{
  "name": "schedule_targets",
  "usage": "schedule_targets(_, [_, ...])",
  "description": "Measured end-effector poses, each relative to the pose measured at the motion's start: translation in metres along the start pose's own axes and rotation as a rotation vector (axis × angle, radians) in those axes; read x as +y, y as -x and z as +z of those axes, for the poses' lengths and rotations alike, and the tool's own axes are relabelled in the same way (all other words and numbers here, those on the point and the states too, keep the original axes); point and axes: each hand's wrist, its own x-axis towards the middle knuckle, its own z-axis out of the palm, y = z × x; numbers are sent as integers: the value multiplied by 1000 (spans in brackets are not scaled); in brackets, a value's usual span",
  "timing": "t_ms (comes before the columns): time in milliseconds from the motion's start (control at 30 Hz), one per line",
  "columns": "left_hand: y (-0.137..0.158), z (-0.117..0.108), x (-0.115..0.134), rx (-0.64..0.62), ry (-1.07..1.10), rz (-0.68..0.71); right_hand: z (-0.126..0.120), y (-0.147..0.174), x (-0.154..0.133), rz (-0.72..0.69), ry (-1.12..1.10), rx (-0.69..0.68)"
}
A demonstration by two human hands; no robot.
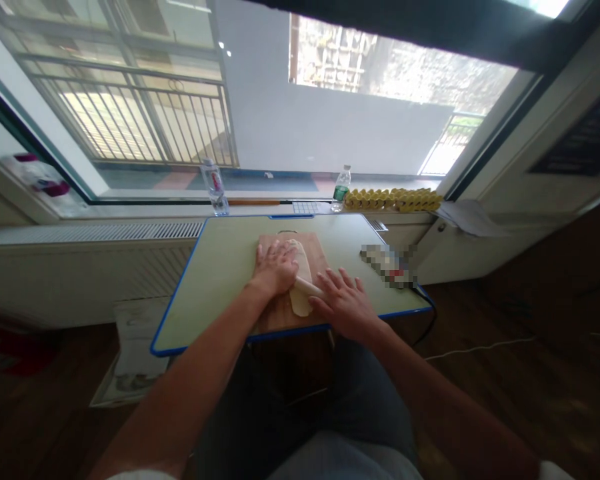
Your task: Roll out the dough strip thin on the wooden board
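A pale rolling pin [309, 288] lies slantwise across a long flat strip of dough [301, 261] on a wooden cutting board [321, 251]. My left hand [276, 268] is over the pin's left end, its fingers pointing forward above the board and hiding that end. At the other end, my right hand [346, 301] holds the pin under the palm, with the thumb near the dough and the fingers reaching forward. The dough's near end shows below the pin; part of its left edge is hidden by my left hand.
The board rests on a small pale table [220, 267] with a blue rim. A blurred-out object [390, 265] with a black cable lies at its right. Behind, on the sill, stand a clear bottle [214, 188], a green-labelled bottle [341, 189] and a yellow bumpy object [393, 199].
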Motion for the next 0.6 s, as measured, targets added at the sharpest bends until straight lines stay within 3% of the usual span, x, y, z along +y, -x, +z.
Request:
schedule_targets(200, [-11, 2, -1, 34, 39, 13, 5, 4, 21, -102, -85, 92])
schedule_targets(400, [-37, 0, 7, 177, 95, 56, -1, -23, 31, -109, -93, 121])
schedule_targets(600, [-36, -10, -2, 118, 59, -37, -8, -51, 24, -215, -113, 123])
